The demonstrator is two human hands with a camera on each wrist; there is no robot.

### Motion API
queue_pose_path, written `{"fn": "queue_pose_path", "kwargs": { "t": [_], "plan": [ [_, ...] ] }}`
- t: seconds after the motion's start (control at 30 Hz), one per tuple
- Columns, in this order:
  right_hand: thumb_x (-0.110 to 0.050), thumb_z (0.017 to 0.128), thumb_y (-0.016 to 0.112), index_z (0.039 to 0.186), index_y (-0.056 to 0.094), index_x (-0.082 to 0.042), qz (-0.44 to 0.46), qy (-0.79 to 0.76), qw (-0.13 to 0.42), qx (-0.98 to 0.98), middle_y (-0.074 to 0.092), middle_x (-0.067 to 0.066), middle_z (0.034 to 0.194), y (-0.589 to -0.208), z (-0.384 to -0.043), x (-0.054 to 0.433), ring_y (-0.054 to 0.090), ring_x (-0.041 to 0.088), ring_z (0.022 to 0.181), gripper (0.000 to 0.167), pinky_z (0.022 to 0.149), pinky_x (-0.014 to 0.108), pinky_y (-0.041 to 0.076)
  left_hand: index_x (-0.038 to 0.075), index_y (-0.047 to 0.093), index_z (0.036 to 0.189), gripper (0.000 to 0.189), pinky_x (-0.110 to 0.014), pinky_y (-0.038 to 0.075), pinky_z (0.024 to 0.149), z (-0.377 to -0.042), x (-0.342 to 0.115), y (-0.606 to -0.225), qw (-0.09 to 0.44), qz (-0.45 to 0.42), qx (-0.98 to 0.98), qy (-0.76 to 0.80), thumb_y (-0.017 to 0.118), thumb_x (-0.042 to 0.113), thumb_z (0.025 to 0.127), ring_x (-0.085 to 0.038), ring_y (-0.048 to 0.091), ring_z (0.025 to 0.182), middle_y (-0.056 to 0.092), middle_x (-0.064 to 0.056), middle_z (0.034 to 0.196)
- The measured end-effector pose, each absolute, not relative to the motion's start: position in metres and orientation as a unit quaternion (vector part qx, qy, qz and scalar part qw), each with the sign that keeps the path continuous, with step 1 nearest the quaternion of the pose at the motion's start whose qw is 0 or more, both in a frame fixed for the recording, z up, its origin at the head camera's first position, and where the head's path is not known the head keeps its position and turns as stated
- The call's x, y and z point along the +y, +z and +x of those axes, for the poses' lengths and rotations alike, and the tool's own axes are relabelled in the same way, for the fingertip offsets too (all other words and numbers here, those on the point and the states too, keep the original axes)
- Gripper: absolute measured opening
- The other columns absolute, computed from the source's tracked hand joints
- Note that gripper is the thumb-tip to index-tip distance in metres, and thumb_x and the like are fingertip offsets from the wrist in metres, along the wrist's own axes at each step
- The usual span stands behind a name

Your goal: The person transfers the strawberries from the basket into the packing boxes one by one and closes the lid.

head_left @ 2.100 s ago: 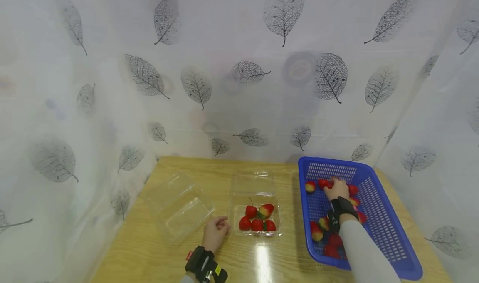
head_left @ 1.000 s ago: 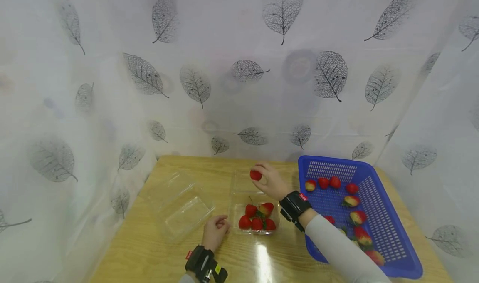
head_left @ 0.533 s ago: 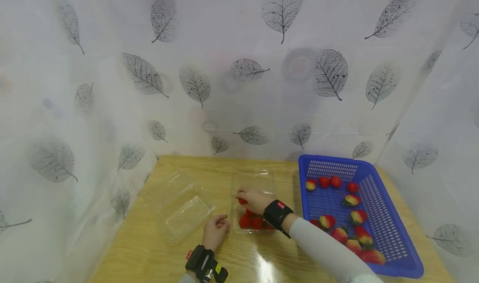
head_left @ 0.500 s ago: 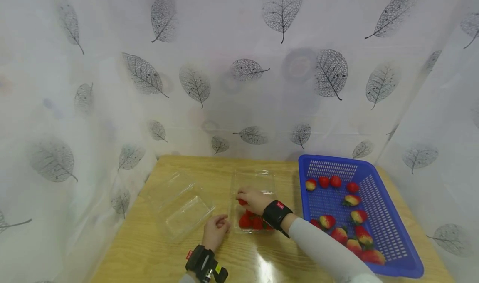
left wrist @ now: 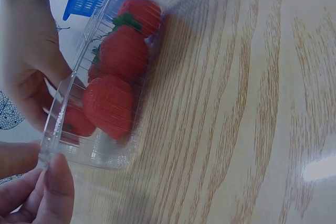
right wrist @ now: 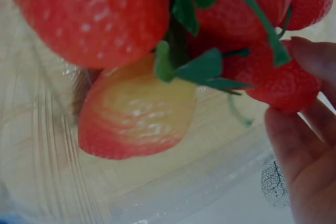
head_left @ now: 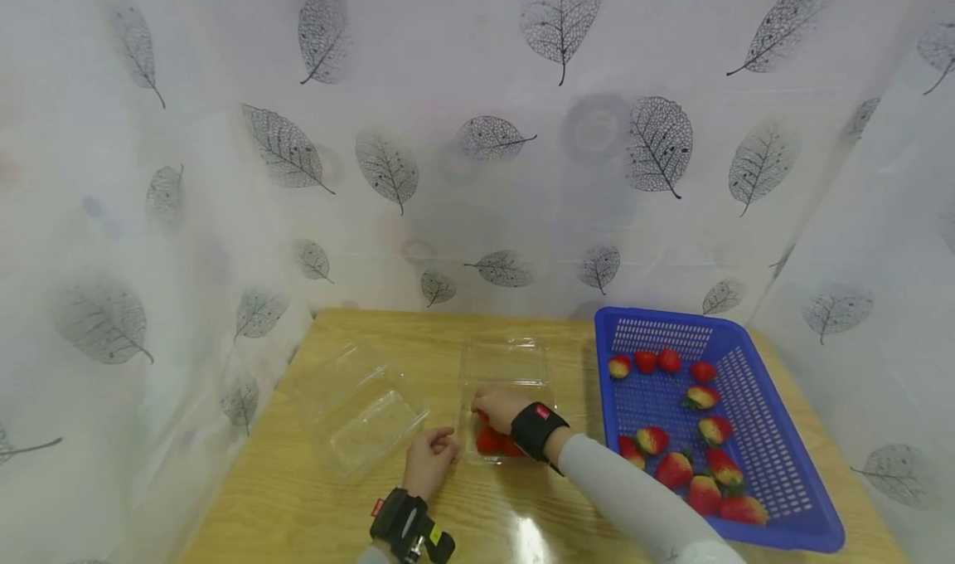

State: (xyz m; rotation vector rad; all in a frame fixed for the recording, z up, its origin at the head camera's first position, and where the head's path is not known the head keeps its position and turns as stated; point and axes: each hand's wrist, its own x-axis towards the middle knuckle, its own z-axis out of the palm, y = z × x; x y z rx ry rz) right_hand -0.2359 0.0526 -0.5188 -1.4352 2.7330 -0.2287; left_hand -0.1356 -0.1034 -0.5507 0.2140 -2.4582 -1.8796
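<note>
My right hand point(head_left: 501, 406) reaches into a clear plastic clamshell box point(left wrist: 94, 153) and pinches a small red strawberry point(right wrist: 281, 80) between thumb and fingers. Several other strawberries point(left wrist: 116, 53) sit in the same box, red with green leaves; one of them, a yellow and red strawberry point(right wrist: 139, 114), shows near the box wall in the right wrist view. In the head view the right hand covers some of the fruit. My left hand point(head_left: 431, 464) stays at the box's near left side, its thumb and fingertips pinching the rim at a corner.
On the right stands a blue plastic basket point(head_left: 608, 419) with several strawberries point(head_left: 701, 398) spread in it. A second clear clamshell box point(head_left: 369, 423) lies open on the left of the wooden table point(head_left: 283, 498). A leaf-patterned curtain point(head_left: 448, 75) hangs behind the table.
My right hand took a strawberry from the basket, carried it left over the clear box and lowered it among the others. The left hand has not moved.
</note>
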Motion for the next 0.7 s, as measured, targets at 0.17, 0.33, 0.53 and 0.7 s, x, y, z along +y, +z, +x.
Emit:
{"fn": "queue_pose_path", "kwargs": {
  "t": [0.17, 0.33, 0.53, 0.7],
  "plan": [
    [0.004, 0.074, 0.065, 0.09, 0.067, -0.008, -0.426, -0.064, 0.078, 0.899, 0.06, 0.0, 0.084, -0.515, -0.232, 0.051, 0.058, 0.015, 0.079, 0.02, 0.071, 0.024, 0.048, -0.016, 0.058, 0.104, 0.027, -0.022, 0.05, 0.054, -0.136, -0.105, -0.552, 0.019, 0.064, -0.794, -0.604, 0.062, -0.002, 0.082, -0.014, 0.058, 0.063, 0.061, -0.012, 0.077],
    [0.005, 0.075, 0.062, 0.089, 0.066, -0.006, -0.411, -0.082, 0.101, 0.902, 0.061, 0.002, 0.085, -0.515, -0.232, 0.049, 0.058, 0.016, 0.079, 0.018, 0.072, 0.025, 0.048, -0.016, 0.058, 0.105, 0.028, -0.021, 0.049, 0.054, -0.136, -0.105, -0.552, 0.019, 0.062, -0.794, -0.605, 0.062, 0.0, 0.082, -0.014, 0.058, 0.063, 0.061, -0.012, 0.077],
    [0.0, 0.077, 0.065, 0.098, 0.066, -0.005, -0.413, -0.096, 0.108, 0.899, 0.062, 0.005, 0.093, -0.524, -0.237, 0.049, 0.06, 0.019, 0.087, 0.022, 0.078, 0.028, 0.048, -0.015, 0.058, 0.104, 0.027, -0.021, 0.049, 0.054, -0.136, -0.104, -0.552, 0.015, 0.069, -0.796, -0.602, 0.062, 0.0, 0.082, -0.012, 0.057, 0.064, 0.06, -0.011, 0.077],
    [-0.009, 0.083, 0.063, 0.112, 0.061, -0.004, -0.412, -0.117, 0.124, 0.895, 0.061, 0.009, 0.108, -0.519, -0.24, 0.051, 0.057, 0.021, 0.102, 0.03, 0.088, 0.03, 0.046, -0.015, 0.058, 0.104, 0.026, -0.022, 0.05, 0.055, -0.136, -0.104, -0.551, 0.015, 0.069, -0.797, -0.599, 0.062, -0.002, 0.082, -0.013, 0.057, 0.064, 0.061, -0.011, 0.077]
  ]
}}
